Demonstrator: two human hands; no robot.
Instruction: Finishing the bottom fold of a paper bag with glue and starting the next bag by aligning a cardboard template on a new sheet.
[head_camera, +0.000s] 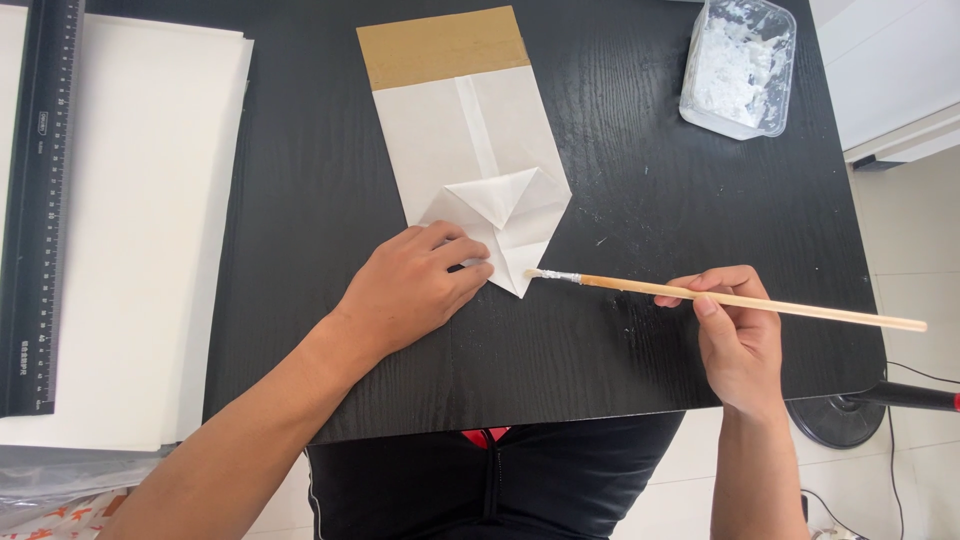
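I count one folded white paper bag with a brown band (470, 140), one wooden paintbrush (740, 298), one clear plastic tub of white paste (738, 66), one black ruler (40, 200).

Black table (650, 200) with paper bag (470, 150), paste tub (738, 65), paper stack (140, 230).

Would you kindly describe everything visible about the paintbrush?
The paintbrush has a long, thin, pale wooden handle, a short silvery ferrule and small bristles coated in white paste. It lies nearly level above the black table, with its tip at the folded paper bag's lower corner. The right hand pinches the handle near its middle.
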